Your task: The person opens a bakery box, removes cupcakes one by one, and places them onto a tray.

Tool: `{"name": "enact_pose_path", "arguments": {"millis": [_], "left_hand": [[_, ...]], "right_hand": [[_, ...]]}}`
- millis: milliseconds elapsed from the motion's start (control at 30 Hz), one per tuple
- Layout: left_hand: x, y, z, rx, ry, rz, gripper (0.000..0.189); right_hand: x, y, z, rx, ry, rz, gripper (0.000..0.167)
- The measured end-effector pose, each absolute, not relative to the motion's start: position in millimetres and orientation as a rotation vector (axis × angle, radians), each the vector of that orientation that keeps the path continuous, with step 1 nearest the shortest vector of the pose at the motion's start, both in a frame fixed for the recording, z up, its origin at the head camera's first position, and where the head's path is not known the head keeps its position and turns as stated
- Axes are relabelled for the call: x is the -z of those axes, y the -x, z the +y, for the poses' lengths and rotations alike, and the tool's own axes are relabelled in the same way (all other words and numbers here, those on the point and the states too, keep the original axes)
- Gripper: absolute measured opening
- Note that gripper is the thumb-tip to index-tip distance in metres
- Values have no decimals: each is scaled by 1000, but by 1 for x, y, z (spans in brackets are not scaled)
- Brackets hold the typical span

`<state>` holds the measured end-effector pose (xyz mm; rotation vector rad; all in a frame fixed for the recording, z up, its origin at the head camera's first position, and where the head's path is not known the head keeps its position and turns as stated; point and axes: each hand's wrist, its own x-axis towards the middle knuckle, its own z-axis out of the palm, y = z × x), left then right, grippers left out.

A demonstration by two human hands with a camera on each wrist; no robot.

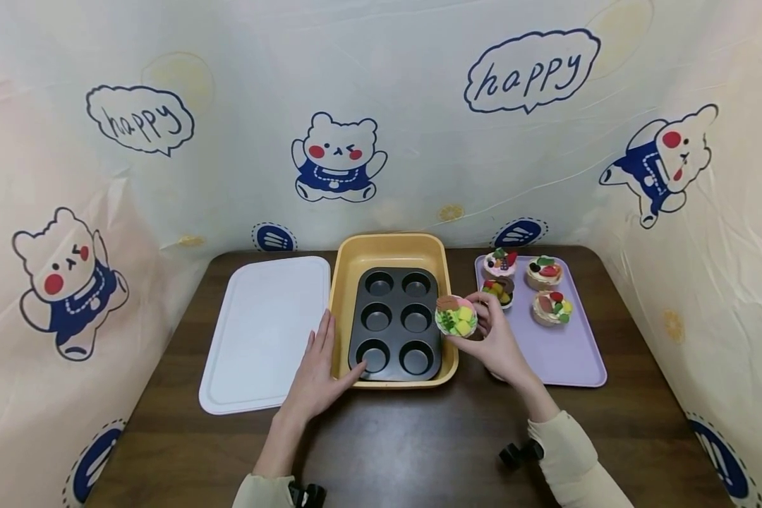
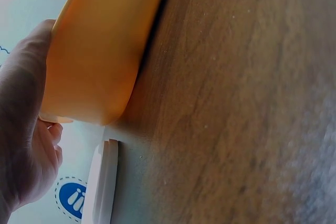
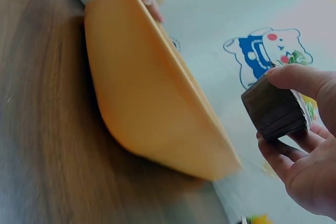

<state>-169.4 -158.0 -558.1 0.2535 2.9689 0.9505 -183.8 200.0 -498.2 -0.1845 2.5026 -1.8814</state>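
My right hand (image 1: 498, 346) pinches a toy cupcake (image 1: 456, 317) between thumb and fingers. The cupcake, topped with green and yellow pieces and a brown one, is held tilted at the right rim of a deep yellow tray (image 1: 390, 250). In the right wrist view its dark ribbed cup (image 3: 275, 108) shows between the fingertips. A black six-cup muffin pan (image 1: 396, 296) lies inside the yellow tray, its cups bare. My left hand (image 1: 317, 374) rests on the tray's near left corner, fingers straight along the left rim and thumb reaching over the front rim.
Several more toy cupcakes, one of them a fruit-topped cupcake (image 1: 551, 308), stand on a purple tray (image 1: 581, 353) at the right. A flat white tray (image 1: 267, 331) lies left of the yellow one on the brown table (image 1: 406, 451). A printed curtain (image 1: 413, 183) surrounds the back and sides.
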Motion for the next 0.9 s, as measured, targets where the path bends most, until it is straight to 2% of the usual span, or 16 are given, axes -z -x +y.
{"name": "enact_pose_path", "arguments": {"millis": [500, 900], "left_hand": [[559, 170, -159, -955, -259, 2976, 120], [560, 171, -159, -959, -272, 2979, 120]], "right_hand": [[515, 152, 259, 1889, 8, 2649, 79], [543, 131, 317, 1607, -230, 2786, 84]]}}
